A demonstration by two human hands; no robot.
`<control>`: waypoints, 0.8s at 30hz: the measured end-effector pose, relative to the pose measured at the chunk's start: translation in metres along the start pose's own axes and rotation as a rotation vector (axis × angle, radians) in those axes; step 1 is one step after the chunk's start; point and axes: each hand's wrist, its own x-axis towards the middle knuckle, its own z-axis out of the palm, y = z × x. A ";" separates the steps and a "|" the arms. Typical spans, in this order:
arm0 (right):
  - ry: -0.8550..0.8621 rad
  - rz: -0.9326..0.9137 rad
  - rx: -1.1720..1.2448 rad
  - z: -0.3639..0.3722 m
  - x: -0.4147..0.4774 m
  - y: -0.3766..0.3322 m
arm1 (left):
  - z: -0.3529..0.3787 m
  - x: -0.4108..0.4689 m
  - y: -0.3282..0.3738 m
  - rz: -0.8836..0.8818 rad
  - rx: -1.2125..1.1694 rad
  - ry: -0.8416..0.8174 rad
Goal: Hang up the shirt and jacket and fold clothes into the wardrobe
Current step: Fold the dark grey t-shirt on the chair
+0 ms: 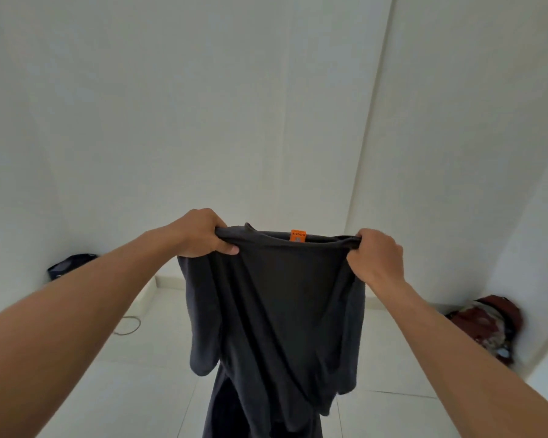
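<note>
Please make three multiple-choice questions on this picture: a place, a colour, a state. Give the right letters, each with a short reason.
1. Where is the red bag?
A. low at the right, by the wall
B. on a chair
C. on a shelf

2. What colour is the label at the collar of the dark shirt?
A. white
B. orange
C. green

3. How is the shirt held?
A. folded flat
B. on a hanger
C. hanging from both hands

1 A: it sits low beside the right wall.
2 B: the tag is plainly orange.
3 C: the left hand and the right hand each grip a shoulder.
</note>
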 end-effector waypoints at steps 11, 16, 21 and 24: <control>-0.011 0.301 0.376 0.023 0.008 0.012 | 0.000 0.000 -0.027 -0.071 -0.056 -0.023; 0.030 0.278 0.403 0.025 0.015 0.005 | -0.005 -0.001 -0.039 -0.107 -0.060 -0.062; 0.072 0.286 0.414 0.022 0.024 -0.008 | -0.025 0.002 -0.054 -0.132 -0.072 -0.091; 0.107 0.266 0.428 0.020 0.024 -0.014 | -0.037 0.006 -0.063 -0.101 -0.102 -0.056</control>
